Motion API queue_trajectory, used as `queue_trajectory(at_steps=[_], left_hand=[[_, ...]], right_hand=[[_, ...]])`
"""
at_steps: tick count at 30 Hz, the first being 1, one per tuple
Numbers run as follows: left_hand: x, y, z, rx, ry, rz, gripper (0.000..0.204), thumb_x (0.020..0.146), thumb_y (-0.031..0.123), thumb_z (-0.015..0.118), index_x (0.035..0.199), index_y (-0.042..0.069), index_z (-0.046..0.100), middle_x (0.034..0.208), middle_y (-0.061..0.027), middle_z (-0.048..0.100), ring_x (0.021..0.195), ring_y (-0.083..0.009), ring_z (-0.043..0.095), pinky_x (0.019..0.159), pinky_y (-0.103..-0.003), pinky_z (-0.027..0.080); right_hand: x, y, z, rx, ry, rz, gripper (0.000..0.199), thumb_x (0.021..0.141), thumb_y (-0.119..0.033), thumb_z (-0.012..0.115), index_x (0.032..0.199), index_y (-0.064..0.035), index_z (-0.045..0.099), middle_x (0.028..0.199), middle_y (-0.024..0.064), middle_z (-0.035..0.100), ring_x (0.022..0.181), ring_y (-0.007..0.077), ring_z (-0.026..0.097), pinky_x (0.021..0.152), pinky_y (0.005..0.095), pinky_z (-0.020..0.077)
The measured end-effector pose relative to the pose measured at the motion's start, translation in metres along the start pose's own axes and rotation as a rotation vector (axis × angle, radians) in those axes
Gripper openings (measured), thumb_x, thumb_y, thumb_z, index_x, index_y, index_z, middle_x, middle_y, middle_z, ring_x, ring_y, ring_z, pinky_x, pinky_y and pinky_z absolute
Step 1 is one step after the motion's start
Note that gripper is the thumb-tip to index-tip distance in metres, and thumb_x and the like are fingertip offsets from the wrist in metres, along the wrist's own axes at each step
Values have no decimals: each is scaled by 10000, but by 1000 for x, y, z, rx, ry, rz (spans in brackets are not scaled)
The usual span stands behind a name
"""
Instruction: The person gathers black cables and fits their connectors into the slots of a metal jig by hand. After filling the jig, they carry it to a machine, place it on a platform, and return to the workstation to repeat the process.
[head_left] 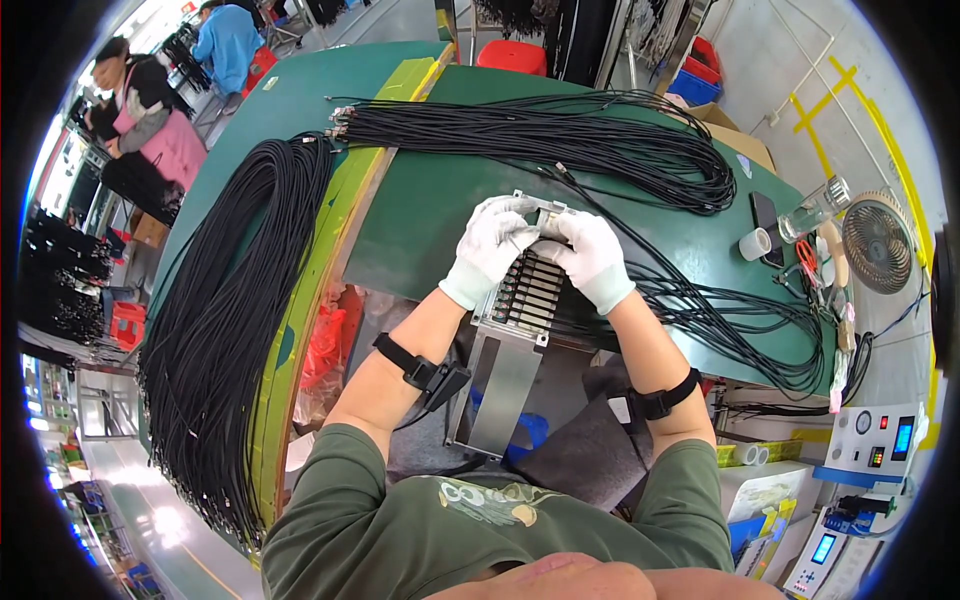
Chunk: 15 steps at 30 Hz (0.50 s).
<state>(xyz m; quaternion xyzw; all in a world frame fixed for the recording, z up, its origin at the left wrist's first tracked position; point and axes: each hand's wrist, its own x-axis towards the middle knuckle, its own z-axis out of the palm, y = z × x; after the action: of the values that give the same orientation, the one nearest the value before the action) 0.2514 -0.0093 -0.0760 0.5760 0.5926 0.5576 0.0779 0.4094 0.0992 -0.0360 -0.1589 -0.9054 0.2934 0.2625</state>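
A long metal fixture reaches from the table edge toward my lap, with a row of narrow slots across its upper part. At its far end, both my hands, in white gloves, come close together over a small metal piece. My left hand is closed, fingertips bent inward at the left of this end. From the right, my right hand closes its thumb and fingers toward the same spot. What the fingertips hold is too small and too covered to name. Black cables with metal ends lie right of the fixture.
Bundled black cables lie across the far table; another bundle hangs over the left side, beside a yellow-green strip. A fan, glass jar and white cup stand right. Two people work at far left.
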Motion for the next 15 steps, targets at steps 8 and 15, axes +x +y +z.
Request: queue_trajectory(at_steps=[8,15], left_hand=[[6,-6,-1,237,39,191,138,839,165,707,813,35,666,1128,-141,688,1118,-323,594,967,-419,459],[4,-16,-16,412,181,17,150,817,159,721,768,40,642,1101,-117,700,1040,-307,620,939,-412,466]], right_hand=[[-3,8,-10,-31,-163,240,165,802,-176,713,906,-47,712,854,152,695,805,307,664,756,363,517],[-10,22,-22,-142,-91,289,175,819,-234,700,881,-71,709,807,143,693,787,316,672,715,380,525]])
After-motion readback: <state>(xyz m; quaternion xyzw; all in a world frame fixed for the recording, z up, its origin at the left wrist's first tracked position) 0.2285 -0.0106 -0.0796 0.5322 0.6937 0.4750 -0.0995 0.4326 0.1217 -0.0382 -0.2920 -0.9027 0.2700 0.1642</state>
